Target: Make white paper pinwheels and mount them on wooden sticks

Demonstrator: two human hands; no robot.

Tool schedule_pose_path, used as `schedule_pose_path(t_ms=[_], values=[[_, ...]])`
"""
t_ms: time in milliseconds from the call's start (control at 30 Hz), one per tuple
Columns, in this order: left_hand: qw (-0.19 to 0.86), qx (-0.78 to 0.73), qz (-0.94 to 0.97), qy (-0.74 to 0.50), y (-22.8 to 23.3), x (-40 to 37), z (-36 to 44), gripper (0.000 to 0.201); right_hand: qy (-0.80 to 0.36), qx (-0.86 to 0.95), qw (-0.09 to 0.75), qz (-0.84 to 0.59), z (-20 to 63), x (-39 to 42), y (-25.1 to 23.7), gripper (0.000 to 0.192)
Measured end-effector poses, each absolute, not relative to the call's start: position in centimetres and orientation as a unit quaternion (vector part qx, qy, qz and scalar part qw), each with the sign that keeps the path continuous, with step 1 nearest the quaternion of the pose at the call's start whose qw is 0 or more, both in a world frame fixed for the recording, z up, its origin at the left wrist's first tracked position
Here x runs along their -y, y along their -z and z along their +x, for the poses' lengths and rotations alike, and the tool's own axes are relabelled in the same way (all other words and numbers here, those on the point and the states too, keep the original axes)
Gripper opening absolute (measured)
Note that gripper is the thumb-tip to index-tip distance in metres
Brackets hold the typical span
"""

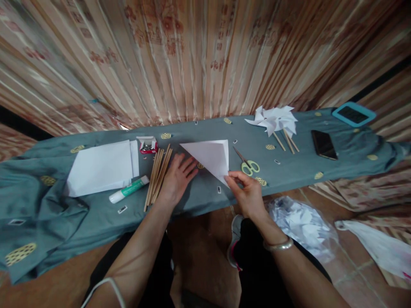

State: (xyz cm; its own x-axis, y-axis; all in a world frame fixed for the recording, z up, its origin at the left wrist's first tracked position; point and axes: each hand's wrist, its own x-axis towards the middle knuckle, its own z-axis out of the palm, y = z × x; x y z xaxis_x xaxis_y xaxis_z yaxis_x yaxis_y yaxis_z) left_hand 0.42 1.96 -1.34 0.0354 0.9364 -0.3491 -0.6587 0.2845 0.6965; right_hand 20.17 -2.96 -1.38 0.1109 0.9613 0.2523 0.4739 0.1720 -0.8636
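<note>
A white sheet of paper (213, 156), folded to a triangle, lies on the cloth-covered table between my hands. My right hand (247, 190) pinches its lower right corner between thumb and fingers. My left hand (180, 175) rests with fingers spread just left of the paper, holding nothing. Close beside that hand lies a bundle of thin wooden sticks (157, 175). To the right of the paper are scissors (248, 166) with light green handles, their blades pointing up and left.
Left of the sticks are a glue stick (130, 189), a stack of white paper (101, 167) and a small red box (147, 145) of metal pieces. White paper pinwheels (276, 119), a phone (324, 144) and a blue-framed tablet (353, 113) lie right. A plastic bag (303, 226) sits on the floor.
</note>
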Motion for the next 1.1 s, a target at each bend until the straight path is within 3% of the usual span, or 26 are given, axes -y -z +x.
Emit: schedule_pose_path(t_ms=[133,267,467,667,767,867,967,1100], values=[[0.735,-0.352,0.264,-0.516,1.1,0.0,3.9,0.057,-0.097,0.739,0.377,-0.551,19.5,2.1,0.8,0.022],[0.704,-0.355,0.275,-0.55,1.0,0.5,5.3,0.049,-0.073,0.782,0.319,-0.53,18.2,1.8,0.7,0.027],[0.631,-0.458,0.249,-0.575,2.3,-0.5,4.8,0.033,-0.123,0.749,0.364,-0.541,17.9,2.1,0.3,0.025],[0.537,-0.516,0.288,-0.602,3.5,-1.9,3.7,0.043,-0.087,0.697,0.375,-0.605,22.3,0.6,0.5,0.03],[0.485,-0.529,0.324,-0.617,3.5,-2.6,2.9,0.044,0.022,0.673,0.215,-0.707,25.4,-0.3,1.2,0.032],[0.444,-0.537,0.352,-0.625,3.4,-3.1,2.3,0.044,0.021,0.676,0.138,-0.724,26.8,-0.4,1.5,0.029],[0.407,-0.55,0.366,-0.631,3.3,-3.4,1.9,0.046,0.014,0.674,0.079,-0.735,26.6,-0.3,1.4,0.03],[0.379,-0.565,0.383,-0.624,2.9,-3.6,1.7,0.045,-0.006,0.655,0.066,-0.753,26.2,-0.8,1.0,0.028]])
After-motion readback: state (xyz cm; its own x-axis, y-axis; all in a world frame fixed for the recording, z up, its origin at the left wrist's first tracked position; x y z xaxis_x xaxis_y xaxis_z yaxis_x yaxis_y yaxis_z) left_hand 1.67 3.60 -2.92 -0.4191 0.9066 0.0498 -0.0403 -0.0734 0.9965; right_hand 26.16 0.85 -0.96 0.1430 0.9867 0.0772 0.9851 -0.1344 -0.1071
